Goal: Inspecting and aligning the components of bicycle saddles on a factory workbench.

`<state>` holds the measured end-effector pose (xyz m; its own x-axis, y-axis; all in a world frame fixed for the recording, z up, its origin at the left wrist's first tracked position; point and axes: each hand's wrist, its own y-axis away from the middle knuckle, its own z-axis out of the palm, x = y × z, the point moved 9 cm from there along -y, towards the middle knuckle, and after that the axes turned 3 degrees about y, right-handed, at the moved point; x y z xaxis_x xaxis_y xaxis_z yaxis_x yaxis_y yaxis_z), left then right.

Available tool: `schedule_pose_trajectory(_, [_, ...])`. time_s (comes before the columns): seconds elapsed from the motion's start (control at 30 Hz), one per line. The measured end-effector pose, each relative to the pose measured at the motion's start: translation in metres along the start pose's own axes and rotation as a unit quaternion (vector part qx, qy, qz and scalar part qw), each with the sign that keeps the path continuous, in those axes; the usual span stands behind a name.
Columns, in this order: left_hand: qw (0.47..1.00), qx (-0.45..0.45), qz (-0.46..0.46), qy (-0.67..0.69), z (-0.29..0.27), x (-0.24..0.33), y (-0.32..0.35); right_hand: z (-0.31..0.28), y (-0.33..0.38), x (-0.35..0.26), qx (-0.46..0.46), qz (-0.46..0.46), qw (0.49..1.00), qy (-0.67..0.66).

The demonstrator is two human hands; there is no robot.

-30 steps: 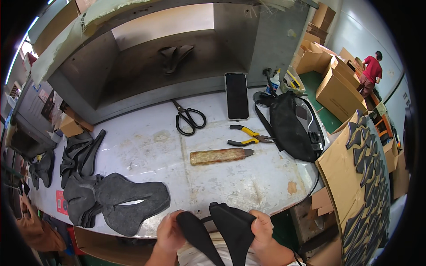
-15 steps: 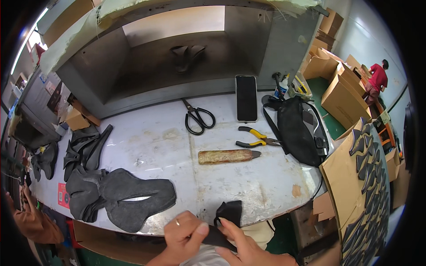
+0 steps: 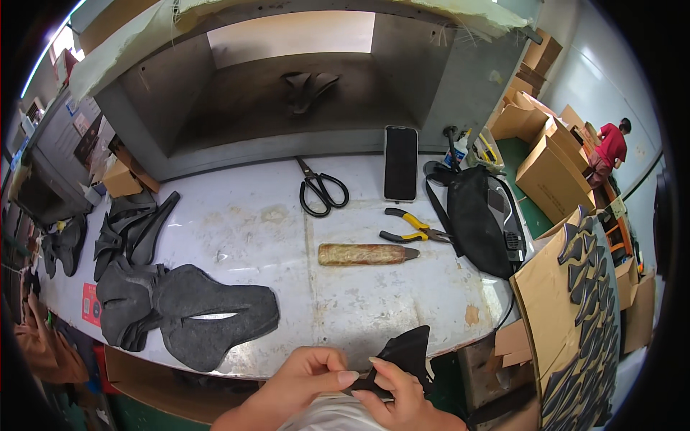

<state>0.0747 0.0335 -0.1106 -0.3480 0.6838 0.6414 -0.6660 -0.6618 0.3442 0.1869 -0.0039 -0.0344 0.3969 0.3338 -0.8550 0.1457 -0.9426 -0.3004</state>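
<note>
At the table's near edge, a limp black leather-like piece [image 3: 408, 348], perhaps a shoe upper, is held between my hands. My left hand [image 3: 307, 381] is closed, thumb and forefinger pinching the piece's lower left end. My right hand [image 3: 397, 396] grips it from the right, thumb below and fingers on top. Its wide part fans up and out beyond my right fingers, while the part between my fingertips is mostly hidden. Beyond it lies a worn wooden-handled tool [image 3: 363, 254] with a short dark tip. To the left are stacked dark grey cut pieces [image 3: 215, 309].
Black-handled scissors [image 3: 321, 194], a phone [image 3: 400, 164], yellow-and-black pliers [image 3: 413, 226] and a black pouch [image 3: 474, 223] lie farther back. A grey metal booth [image 3: 287, 147] holds another dark piece. Shoe parts cover a cardboard sheet [image 3: 528, 294] at right. One person [image 3: 611, 147] stands far right.
The black piece has spread from a folded bunch into a wider flap, swinging right. My left hand has turned to a fingertip pinch nearer my right hand. The view has shifted slightly.
</note>
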Motion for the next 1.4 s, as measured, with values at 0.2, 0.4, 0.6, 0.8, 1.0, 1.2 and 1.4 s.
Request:
schedule_pose_trajectory(0.2, [0.989,-0.079,-0.053,0.114,0.016,-0.011,-0.004,-0.002,0.002,0.004,0.010,-0.007,1.000,-0.028])
schedule_pose_trajectory(0.4, [0.938,0.037,0.168,-0.302,0.024,0.045,0.015,-0.003,0.000,-0.002,-0.002,-0.068,0.998,-0.005])
schedule_pose_trajectory(0.6, [0.841,0.075,0.274,-0.460,0.036,0.056,0.026,0.009,0.002,0.013,-0.009,0.047,0.993,-0.103])
schedule_pose_trajectory(0.8, [0.892,0.057,0.377,-0.243,0.039,0.047,0.026,0.041,-0.004,0.014,-0.052,0.245,0.753,-0.609])
schedule_pose_trajectory(1.0, [0.930,0.015,0.235,-0.284,0.026,0.038,0.030,0.025,0.002,0.024,0.013,0.232,0.829,-0.509])
schedule_pose_trajectory(1.2, [0.995,0.038,0.082,-0.032,0.020,0.006,0.018,0.015,0.006,0.026,0.077,0.175,0.899,-0.395])
schedule_pose_trajectory(1.4, [0.953,0.148,0.165,-0.208,0.010,0.026,0.019,0.033,-0.003,0.020,-0.013,0.221,0.791,-0.571])
